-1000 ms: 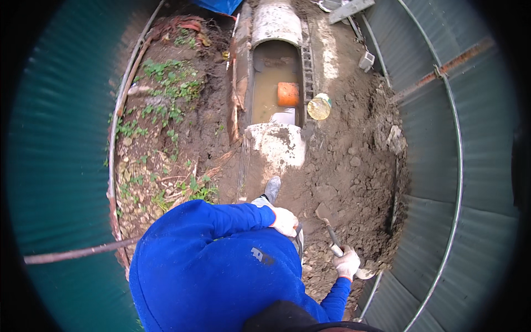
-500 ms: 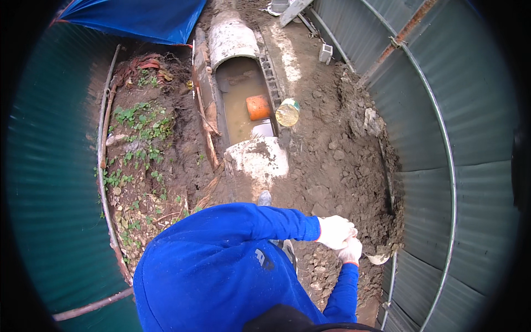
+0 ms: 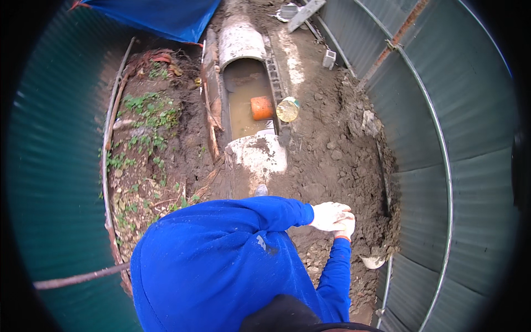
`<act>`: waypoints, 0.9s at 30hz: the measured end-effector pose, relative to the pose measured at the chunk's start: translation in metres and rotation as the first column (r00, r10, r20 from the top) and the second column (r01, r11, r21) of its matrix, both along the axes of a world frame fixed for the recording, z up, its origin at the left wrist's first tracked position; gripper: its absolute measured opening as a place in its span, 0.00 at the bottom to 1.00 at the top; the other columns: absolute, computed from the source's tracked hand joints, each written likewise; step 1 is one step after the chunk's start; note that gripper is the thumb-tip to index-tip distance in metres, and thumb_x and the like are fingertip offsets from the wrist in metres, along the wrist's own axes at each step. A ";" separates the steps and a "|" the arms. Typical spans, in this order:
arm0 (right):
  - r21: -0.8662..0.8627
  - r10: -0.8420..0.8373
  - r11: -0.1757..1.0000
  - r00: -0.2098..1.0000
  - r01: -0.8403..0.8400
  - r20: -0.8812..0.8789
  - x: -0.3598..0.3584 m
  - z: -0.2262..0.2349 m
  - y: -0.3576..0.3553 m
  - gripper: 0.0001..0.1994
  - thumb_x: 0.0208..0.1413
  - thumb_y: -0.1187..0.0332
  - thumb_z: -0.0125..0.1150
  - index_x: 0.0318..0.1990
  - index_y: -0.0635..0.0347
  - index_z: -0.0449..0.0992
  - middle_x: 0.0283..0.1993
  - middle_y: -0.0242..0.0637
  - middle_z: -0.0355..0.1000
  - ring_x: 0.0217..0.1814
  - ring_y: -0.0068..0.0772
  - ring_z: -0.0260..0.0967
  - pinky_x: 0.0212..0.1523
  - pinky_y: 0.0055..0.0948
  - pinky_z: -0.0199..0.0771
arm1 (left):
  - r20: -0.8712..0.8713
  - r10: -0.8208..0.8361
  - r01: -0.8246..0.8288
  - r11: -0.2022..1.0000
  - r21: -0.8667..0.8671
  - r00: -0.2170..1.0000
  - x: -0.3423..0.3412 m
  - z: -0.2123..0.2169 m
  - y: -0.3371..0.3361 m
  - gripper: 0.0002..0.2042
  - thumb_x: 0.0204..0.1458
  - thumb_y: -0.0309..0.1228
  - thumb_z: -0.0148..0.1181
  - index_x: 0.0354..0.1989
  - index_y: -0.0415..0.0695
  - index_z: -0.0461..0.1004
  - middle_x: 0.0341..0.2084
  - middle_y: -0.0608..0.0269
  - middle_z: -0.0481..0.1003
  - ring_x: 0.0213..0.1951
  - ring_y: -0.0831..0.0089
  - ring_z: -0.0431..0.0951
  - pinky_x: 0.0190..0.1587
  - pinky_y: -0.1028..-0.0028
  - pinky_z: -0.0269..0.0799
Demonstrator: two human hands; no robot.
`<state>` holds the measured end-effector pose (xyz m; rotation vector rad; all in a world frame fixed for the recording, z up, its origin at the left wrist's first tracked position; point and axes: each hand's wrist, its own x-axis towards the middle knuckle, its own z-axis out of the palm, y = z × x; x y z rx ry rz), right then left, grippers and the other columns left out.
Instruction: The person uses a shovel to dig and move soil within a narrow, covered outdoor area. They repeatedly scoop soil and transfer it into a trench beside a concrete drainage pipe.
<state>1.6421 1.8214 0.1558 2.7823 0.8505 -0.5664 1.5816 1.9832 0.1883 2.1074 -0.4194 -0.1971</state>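
Observation:
Both my hands wear white knit gloves and meet in front of me, to the right, above the muddy ground [image 3: 332, 177]. My left hand [image 3: 329, 216] reaches across, its fingers pressed together over the right glove. Just under it, my right hand [image 3: 345, 226] is closed, its orange cuff showing at the wrist. What lies between the hands, if anything, is hidden. A pale, rounded, bowl-like piece [image 3: 373, 262] lies in the dirt a little nearer and to the right of them.
Ahead, an open pit [image 3: 240, 124] holds murky water, an orange bucket-like container [image 3: 261, 108] and white pipe-like covers at both ends. A yellowish bucket [image 3: 287, 109] stands on its right edge. Metal sheet walls [image 3: 426, 138] with rails flank both sides; a blue tarp [image 3: 166, 19] hangs far left.
My joined hands have shifted slightly up and left in view, and the left fingers now lie flatter over the right hand. The whole view has tilted a little.

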 end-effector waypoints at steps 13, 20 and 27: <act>0.484 -0.351 0.826 0.936 0.289 0.041 -0.021 -0.022 0.010 0.23 0.55 0.51 0.66 0.36 0.67 0.73 0.30 0.52 0.79 0.34 0.57 0.81 0.36 0.47 0.81 | -0.079 0.340 -0.328 0.935 0.137 0.937 0.012 -0.005 -0.010 0.18 0.60 0.45 0.57 0.49 0.45 0.80 0.44 0.52 0.80 0.49 0.51 0.82 0.54 0.59 0.76; 0.619 -0.407 0.693 0.909 0.370 -0.088 -0.013 -0.016 -0.025 0.20 0.61 0.51 0.60 0.33 0.63 0.75 0.28 0.50 0.78 0.31 0.54 0.80 0.33 0.45 0.79 | -0.024 0.216 -0.209 0.962 0.175 0.976 0.028 -0.004 -0.044 0.18 0.50 0.40 0.62 0.48 0.47 0.78 0.43 0.54 0.77 0.49 0.52 0.80 0.52 0.57 0.76; 0.524 -0.339 0.767 0.927 0.370 -0.159 -0.014 -0.018 -0.021 0.15 0.60 0.54 0.60 0.37 0.59 0.77 0.32 0.45 0.78 0.39 0.49 0.79 0.42 0.42 0.78 | -0.072 0.171 -0.165 0.983 0.084 0.983 0.035 -0.012 -0.024 0.19 0.53 0.41 0.60 0.50 0.45 0.77 0.46 0.54 0.77 0.50 0.54 0.80 0.55 0.60 0.75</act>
